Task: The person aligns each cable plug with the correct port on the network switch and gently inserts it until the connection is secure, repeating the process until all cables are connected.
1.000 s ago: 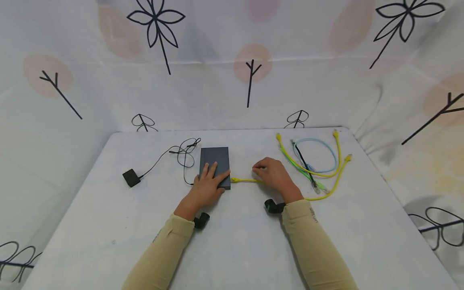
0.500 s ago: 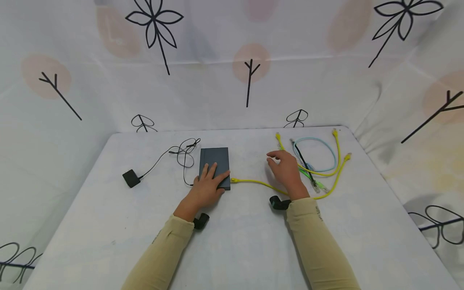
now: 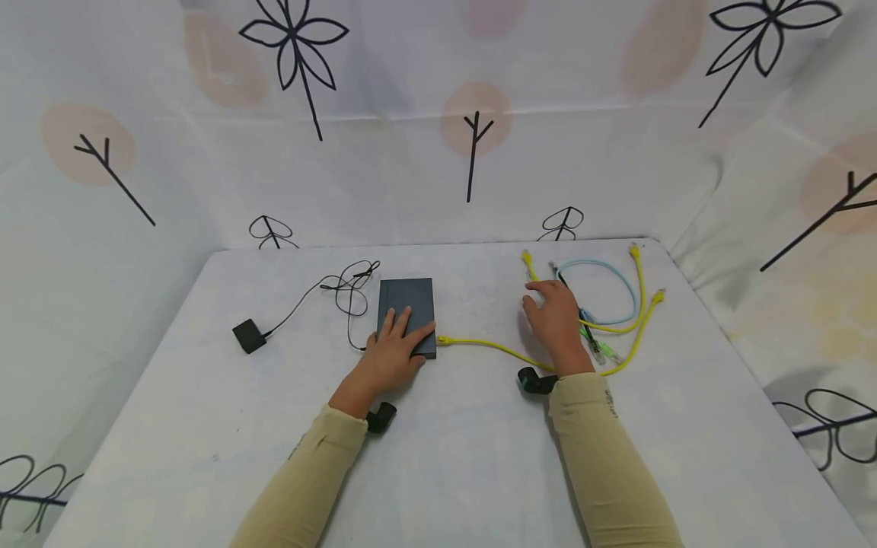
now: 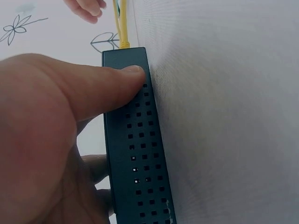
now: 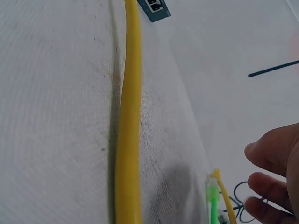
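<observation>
My left hand [image 3: 387, 358] rests on a dark grey-blue network switch [image 3: 406, 297], its fingers spread straight over the top. In the left wrist view, the thumb [image 4: 121, 86] presses the switch's perforated side [image 4: 140, 140]. From the right end of the switch runs a yellow network cable [image 3: 479, 342], which passes under my right wrist. Relaxed and holding nothing, my right hand [image 3: 553, 323] hovers over the left part of a group of loose cables. Among those are a light blue cable [image 3: 626, 285], a second yellow cable [image 3: 639, 281], a black one and a green one [image 3: 608, 352].
A black power adapter [image 3: 248, 336] lies on the left, and its thin tangled cord [image 3: 349, 288] leads to the switch's left side. The white table [image 3: 445, 457] ends at a patterned cloth backdrop [image 3: 384, 175]. In the right wrist view, the switch's ports [image 5: 155, 5] show.
My right hand has drawn back from the yellow cable near the switch and moved right, over the loose cables. My left hand and the switch have stayed put.
</observation>
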Demonstrator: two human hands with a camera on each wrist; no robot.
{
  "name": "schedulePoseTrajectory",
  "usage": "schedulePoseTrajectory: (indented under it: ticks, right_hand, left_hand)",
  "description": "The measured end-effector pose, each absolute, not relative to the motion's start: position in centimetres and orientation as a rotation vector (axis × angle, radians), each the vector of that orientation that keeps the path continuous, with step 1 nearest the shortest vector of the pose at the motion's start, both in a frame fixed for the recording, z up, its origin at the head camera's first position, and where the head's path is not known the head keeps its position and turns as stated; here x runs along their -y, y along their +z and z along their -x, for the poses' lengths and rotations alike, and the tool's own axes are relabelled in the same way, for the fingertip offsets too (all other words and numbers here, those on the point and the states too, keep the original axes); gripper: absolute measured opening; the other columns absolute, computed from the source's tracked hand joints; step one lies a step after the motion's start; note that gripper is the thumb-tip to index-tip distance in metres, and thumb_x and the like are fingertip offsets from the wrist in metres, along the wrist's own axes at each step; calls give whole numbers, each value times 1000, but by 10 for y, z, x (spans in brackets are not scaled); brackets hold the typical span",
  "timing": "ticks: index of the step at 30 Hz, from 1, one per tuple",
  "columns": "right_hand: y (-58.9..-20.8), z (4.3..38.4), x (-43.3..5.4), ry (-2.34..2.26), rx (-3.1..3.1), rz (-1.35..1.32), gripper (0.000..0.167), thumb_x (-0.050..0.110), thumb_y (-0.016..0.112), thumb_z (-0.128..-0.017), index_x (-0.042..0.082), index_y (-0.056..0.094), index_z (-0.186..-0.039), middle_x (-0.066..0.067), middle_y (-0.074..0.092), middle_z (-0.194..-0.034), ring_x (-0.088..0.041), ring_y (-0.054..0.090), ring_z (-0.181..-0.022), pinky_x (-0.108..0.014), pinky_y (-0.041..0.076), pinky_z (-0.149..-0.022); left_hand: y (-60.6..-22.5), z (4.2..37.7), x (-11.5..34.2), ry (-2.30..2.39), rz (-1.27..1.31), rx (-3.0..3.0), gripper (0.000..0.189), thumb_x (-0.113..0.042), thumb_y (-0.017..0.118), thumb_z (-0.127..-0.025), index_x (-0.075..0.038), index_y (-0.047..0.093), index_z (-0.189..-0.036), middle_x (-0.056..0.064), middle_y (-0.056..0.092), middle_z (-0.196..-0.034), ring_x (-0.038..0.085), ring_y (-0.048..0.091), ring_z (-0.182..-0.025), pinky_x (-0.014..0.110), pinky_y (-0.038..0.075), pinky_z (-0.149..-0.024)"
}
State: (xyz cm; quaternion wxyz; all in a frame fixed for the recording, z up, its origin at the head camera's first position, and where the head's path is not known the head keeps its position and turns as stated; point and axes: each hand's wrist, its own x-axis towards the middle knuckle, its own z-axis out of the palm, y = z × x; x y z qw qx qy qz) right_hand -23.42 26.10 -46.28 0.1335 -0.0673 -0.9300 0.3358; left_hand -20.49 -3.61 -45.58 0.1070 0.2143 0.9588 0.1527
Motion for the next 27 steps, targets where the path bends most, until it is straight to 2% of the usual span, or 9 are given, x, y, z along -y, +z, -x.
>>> schedulePoseTrajectory:
  ticks: [8,16,23,27]
  right_hand:
    - [-461,236,-269,954,2788,375,46,22,52,-95,6,54,-138,-22,47,-143,-43,38,-136,-55,30,-111]
    - [-465,235,-277,910,2787,376,42,10,49,-95,4,56,-136,-20,60,-131,-40,52,-123,-54,42,-100]
    - [-465,234,-280,957,2809,410,44,7,42,-95,6,55,-137,-19,62,-127,-38,53,-120,-52,44,-96]
    - [-466,234,-282,998,2772,405,45,6,44,-93,6,56,-136,-19,63,-124,-37,55,-116,-50,46,-92]
  left_hand:
    - [-456,205,36,450,-628,-2824,57,-32,52,-100,-38,30,-152,10,7,-164,37,-1,-151,68,21,-111]
    - [-455,204,36,438,-624,-2824,58,-32,52,-100,-38,29,-153,10,7,-164,37,-1,-151,67,21,-111]
    - [-455,204,36,439,-620,-2823,58,-32,52,-100,-37,29,-153,10,7,-164,37,-1,-151,68,21,-111]
    - [-456,204,36,429,-617,-2826,57,-32,52,-100,-37,29,-153,10,7,-164,36,-1,-151,67,21,-111]
